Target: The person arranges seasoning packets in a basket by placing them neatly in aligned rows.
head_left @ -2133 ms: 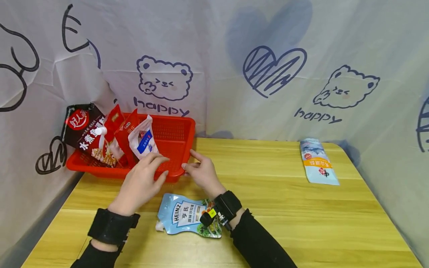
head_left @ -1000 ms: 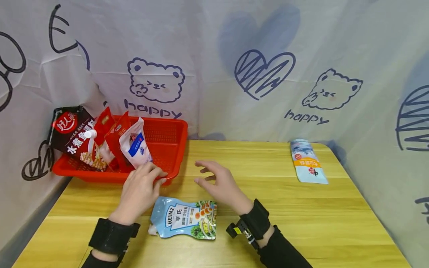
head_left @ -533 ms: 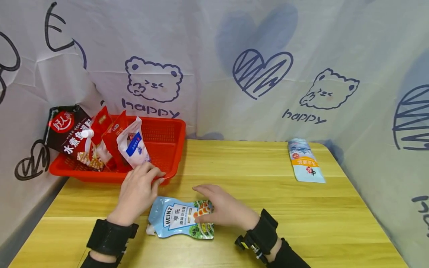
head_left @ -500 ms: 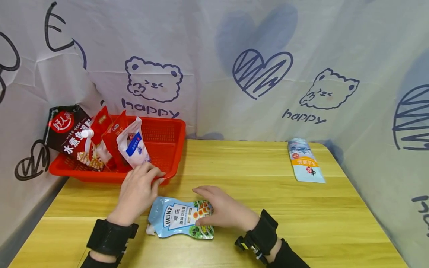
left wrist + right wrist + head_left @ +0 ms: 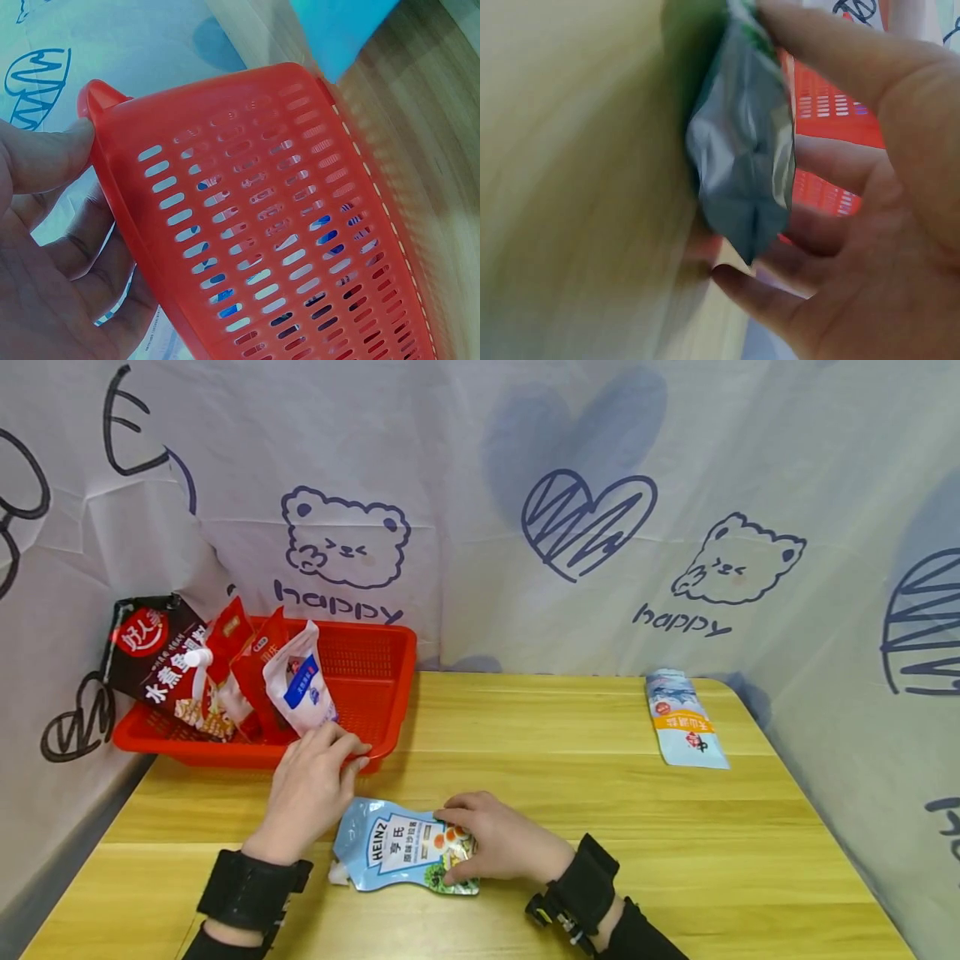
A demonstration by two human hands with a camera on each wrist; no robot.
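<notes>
At the front rim of a red plastic basket [image 5: 408, 685], near its right corner, the left hand [image 5: 311, 789] pinches the edge. The left wrist view shows its thumb on one side of the rim and its fingers on the other; the slotted wall [image 5: 225, 97] fills that view. A light-blue Heinz salad dressing pouch [image 5: 390, 847] lies flat on the table, its white cap to the left. Over its wide bottom end the right hand [image 5: 502, 839] grips, thumb at the near edge and fingers at the far edge. The right wrist view shows the pouch's silvery bottom [image 5: 742, 142] between thumb and fingers.
In the basket's left half stand a black-and-red seasoning packet [image 5: 153, 647], red packets [image 5: 258, 668] and a white-and-blue packet [image 5: 303, 685]. A pale-blue packet with an orange band [image 5: 686, 722] lies at the table's far right. Printed cloth [image 5: 465, 527] hangs behind.
The right hand has left the basket's right corner, moved toward the near side and closed around the pouch's bottom end. The left hand has settled on the basket's front rim.
</notes>
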